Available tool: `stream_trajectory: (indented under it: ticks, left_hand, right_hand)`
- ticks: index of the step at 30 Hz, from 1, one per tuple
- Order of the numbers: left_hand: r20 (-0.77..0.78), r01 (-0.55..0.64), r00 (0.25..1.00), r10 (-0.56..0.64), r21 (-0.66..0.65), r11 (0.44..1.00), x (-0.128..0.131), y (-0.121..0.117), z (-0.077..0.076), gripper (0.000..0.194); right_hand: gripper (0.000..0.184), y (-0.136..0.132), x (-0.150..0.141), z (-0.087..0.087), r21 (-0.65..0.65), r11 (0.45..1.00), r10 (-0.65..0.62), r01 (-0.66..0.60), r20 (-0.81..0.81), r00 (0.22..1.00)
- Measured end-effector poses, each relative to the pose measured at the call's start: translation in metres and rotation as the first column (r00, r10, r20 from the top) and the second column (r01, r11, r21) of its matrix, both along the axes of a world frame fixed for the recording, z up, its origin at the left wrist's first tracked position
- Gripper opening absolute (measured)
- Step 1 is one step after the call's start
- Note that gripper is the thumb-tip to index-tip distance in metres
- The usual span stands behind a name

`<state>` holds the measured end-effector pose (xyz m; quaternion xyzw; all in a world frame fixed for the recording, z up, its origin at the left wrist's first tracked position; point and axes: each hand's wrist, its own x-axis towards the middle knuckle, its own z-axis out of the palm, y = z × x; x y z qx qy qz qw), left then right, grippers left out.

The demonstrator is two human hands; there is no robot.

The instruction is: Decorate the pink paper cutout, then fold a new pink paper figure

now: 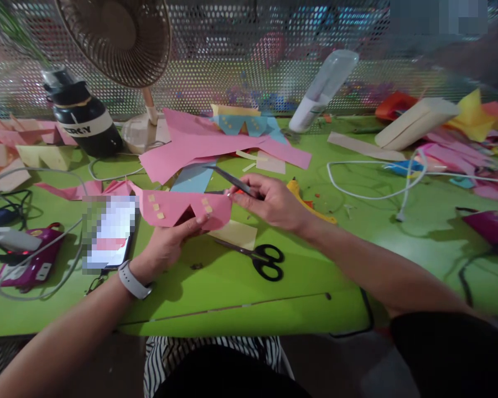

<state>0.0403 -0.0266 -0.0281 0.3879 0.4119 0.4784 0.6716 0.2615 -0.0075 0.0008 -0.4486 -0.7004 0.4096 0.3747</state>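
My left hand grips the lower edge of a pink paper eye mask, its thumb over the front near the notch. Small pale-yellow squares sit in slanted rows on both sides of the mask. At the mask's right end, my right hand is closed round a slim dark metal tool; its exact kind is unclear. Below the hands lie black-handled scissors, their blades partly over a pale-yellow paper piece. A phone rests left of the mask, beside my left wrist.
Pink sheets and a blue paper mask lie behind. A fan, a black bottle and a tilted clear bottle stand along the mesh. A white cable loops at right; a yellow-handled tool lies nearby.
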Motion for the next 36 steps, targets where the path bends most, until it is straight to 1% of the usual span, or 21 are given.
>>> stream_trajectory:
  ticks: [2,4,5,7,10,11,13,15,16,18,19,22,24,26,28,29,31,33,34,35,36]
  left_hand:
    - [-0.001,-0.077,0.997,0.077,-0.036,0.996,-0.002,0.004,0.001,0.041]
    - [-0.006,-0.149,0.989,0.149,-0.041,0.988,-0.005,0.006,0.002,0.039]
    - [-0.010,-0.165,0.986,0.164,-0.040,0.986,-0.006,0.007,0.002,0.037]
    - [-0.017,-0.157,0.988,0.156,-0.030,0.987,-0.007,0.008,0.002,0.032]
    - [-0.018,-0.129,0.991,0.129,0.009,0.992,-0.007,0.010,0.001,0.027]
    - [-0.017,-0.130,0.991,0.130,0.020,0.991,-0.007,0.010,0.001,0.027]
    - [-0.034,-0.137,0.990,0.138,0.025,0.990,-0.007,0.011,0.001,0.027]
    - [-0.071,-0.145,0.987,0.146,0.018,0.989,-0.007,0.011,0.001,0.028]
    - [-0.089,-0.144,0.985,0.145,0.015,0.989,-0.006,0.011,0.001,0.028]
    - [-0.112,-0.122,0.986,0.123,0.018,0.992,-0.006,0.011,0.000,0.026]
    - [-0.117,-0.107,0.987,0.109,0.026,0.994,-0.005,0.010,0.001,0.025]
    - [-0.130,-0.063,0.989,0.071,0.062,0.996,-0.004,0.009,0.002,0.024]
    - [-0.143,-0.031,0.989,0.043,0.082,0.996,-0.003,0.008,0.003,0.024]
    - [-0.141,-0.003,0.990,0.016,0.093,0.996,-0.003,0.007,0.003,0.023]
    - [-0.109,0.000,0.994,0.011,0.097,0.995,-0.003,0.007,0.001,0.024]
    - [-0.086,-0.002,0.996,0.011,0.098,0.995,-0.003,0.007,0.000,0.028]
    - [-0.048,0.004,0.999,0.001,0.100,0.995,-0.003,0.007,-0.003,0.038]
    - [-0.029,0.017,0.999,-0.014,0.103,0.995,-0.004,0.007,-0.005,0.044]
    - [-0.028,0.022,0.999,-0.019,0.104,0.994,-0.004,0.007,-0.006,0.045]
    - [-0.032,0.025,0.999,-0.022,0.105,0.994,-0.004,0.006,-0.007,0.045]
    - [-0.039,0.026,0.999,-0.022,0.105,0.994,-0.004,0.006,-0.007,0.045]
  right_hand:
    - [0.032,-0.002,0.008,-0.002,0.069,0.996,-0.060,0.055,0.084,0.995]
    - [0.033,-0.005,0.020,-0.009,0.118,0.990,-0.103,0.075,0.254,0.962]
    - [0.033,-0.007,0.026,-0.014,0.136,0.988,-0.119,0.076,0.350,0.929]
    - [0.032,-0.012,0.036,-0.026,0.187,0.980,-0.155,0.066,0.515,0.843]
    - [0.032,-0.019,0.044,-0.037,0.284,0.959,-0.205,0.004,0.681,0.703]
    - [0.033,-0.021,0.046,-0.037,0.311,0.950,-0.220,-0.021,0.715,0.664]
    - [0.035,-0.025,0.055,-0.028,0.361,0.931,-0.257,-0.051,0.749,0.611]
    - [0.036,-0.027,0.069,-0.013,0.402,0.915,-0.315,-0.031,0.761,0.567]
    - [0.037,-0.028,0.079,-0.006,0.408,0.913,-0.344,-0.003,0.774,0.531]
    - [0.039,-0.027,0.099,0.005,0.358,0.930,-0.357,0.080,0.832,0.424]
    - [0.039,-0.026,0.107,0.007,0.301,0.948,-0.319,0.107,0.872,0.372]
    - [0.029,-0.019,0.121,0.001,0.107,0.985,-0.137,0.133,0.960,0.244]
    - [0.021,-0.014,0.121,-0.007,0.049,0.990,-0.073,0.129,0.979,0.189]
    - [0.018,-0.010,0.117,-0.012,0.046,0.992,-0.067,0.118,0.981,0.182]
    - [0.019,-0.007,0.114,-0.013,0.063,0.991,-0.088,0.120,0.972,0.216]
    - [0.020,-0.006,0.114,-0.013,0.080,0.988,-0.110,0.135,0.966,0.233]
    - [0.023,-0.004,0.117,-0.008,0.127,0.970,-0.177,0.207,0.952,0.248]
    - [0.025,-0.004,0.122,-0.003,0.203,0.931,-0.291,0.305,0.915,0.279]
    - [0.026,-0.004,0.125,0.000,0.240,0.903,-0.361,0.355,0.872,0.330]
    - [0.026,-0.005,0.126,0.001,0.255,0.879,-0.425,0.403,0.804,0.417]
    - [0.025,-0.007,0.126,0.002,0.238,0.867,-0.465,0.437,0.702,0.540]
